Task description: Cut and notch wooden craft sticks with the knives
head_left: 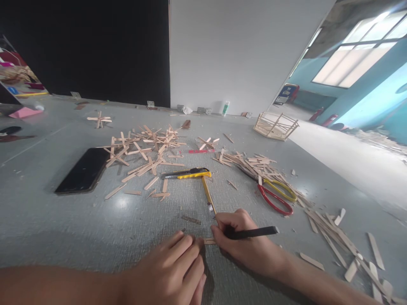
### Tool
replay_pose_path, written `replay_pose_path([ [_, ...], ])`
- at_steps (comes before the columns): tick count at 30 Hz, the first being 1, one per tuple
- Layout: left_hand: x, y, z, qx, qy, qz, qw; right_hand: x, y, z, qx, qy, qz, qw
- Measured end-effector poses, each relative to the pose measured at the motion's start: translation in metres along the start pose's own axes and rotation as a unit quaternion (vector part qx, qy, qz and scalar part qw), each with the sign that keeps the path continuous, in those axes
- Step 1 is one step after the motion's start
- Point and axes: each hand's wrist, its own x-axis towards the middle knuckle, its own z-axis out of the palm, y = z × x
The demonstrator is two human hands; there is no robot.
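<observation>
My right hand [244, 237] is closed round a black pen [254, 232], its tip hidden behind my fingers. A short piece of wooden craft stick [209, 241] lies flat on the table between my two hands. With curled fingers, my left hand [178, 264] presses down at the stick's left end. Just beyond my hands, a slim yellow cutter [207, 192] points toward me. Across its far end lies a yellow and black utility knife [187, 173]. A small dark strip [191, 220] rests beyond my left fingers.
Glued craft-stick crosses [159, 139] pile up past a black phone [83, 170]. On the right are scissors [277, 195] with red and yellow handles, and loose sticks [333, 237]. A stick frame [276, 126] stands near the table's far right edge. Upright panels [241, 55] close off the back.
</observation>
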Motion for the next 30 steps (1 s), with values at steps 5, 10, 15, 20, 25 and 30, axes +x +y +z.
replay_pose_path([
  [5, 0.0003, -0.0014, 0.0000, -0.001, 0.011, 0.002, 1.000, -0.0004, 0.0007, 0.0000, 0.004, -0.006, 0.001, 1.000],
  [10, 0.0012, -0.0005, -0.0006, -0.004, 0.012, 0.006, 1.000, -0.0010, 0.0010, -0.0008, 0.014, -0.010, -0.003, 1.000],
  [15, 0.0011, -0.0001, -0.0007, -0.007, 0.008, 0.004, 1.000, 0.0004, 0.0022, -0.0012, 0.009, -0.011, -0.010, 1.000],
  [20, 0.0010, -0.0012, 0.0009, -0.012, 0.008, 0.007, 1.000, -0.0003, 0.0018, -0.0024, 0.022, -0.014, -0.003, 1.000],
  [25, 0.0012, 0.0006, -0.0006, -0.006, 0.006, 0.005, 1.000, -0.0034, 0.0009, -0.0004, 0.068, -0.013, 0.018, 0.997],
  [30, 0.0016, 0.0003, -0.0022, -0.003, -0.006, 0.013, 1.000, -0.0051, 0.0011, 0.0062, 0.116, -0.045, 0.084, 0.989],
])
